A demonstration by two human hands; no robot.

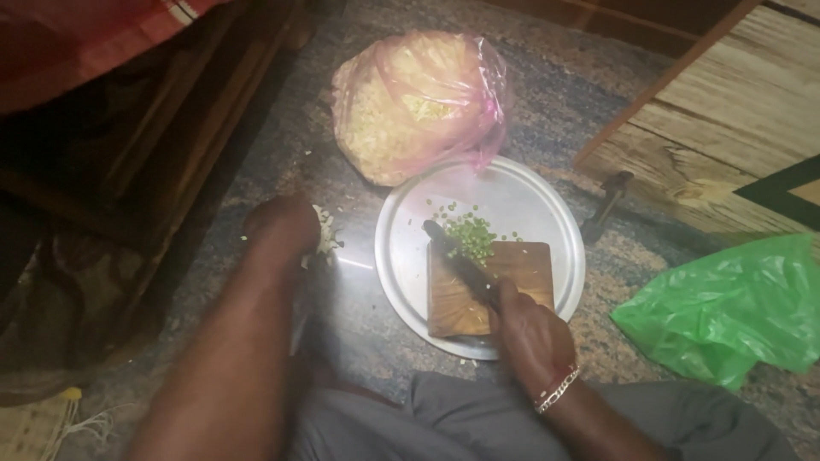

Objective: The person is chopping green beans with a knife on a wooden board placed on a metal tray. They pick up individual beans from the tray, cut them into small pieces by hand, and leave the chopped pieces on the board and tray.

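Observation:
My right hand (531, 331) grips the handle of a dark knife (457, 258) whose blade lies across a small wooden cutting board (521, 273). The blade tip rests by a heap of chopped green bits (470, 236) at the board's far edge. The board sits in a round steel plate (512, 196) on the floor. My left hand (286, 224) is off to the left of the plate, closed over something pale and green on the floor; what it holds is mostly hidden.
A pink plastic bag (418, 102) full of pale shredded food lies beyond the plate. A green plastic bag (735, 307) is at the right. Dark wooden furniture (171, 111) stands at left, a wooden panel (735, 119) at upper right, with a small dark tool (608, 203) beside it.

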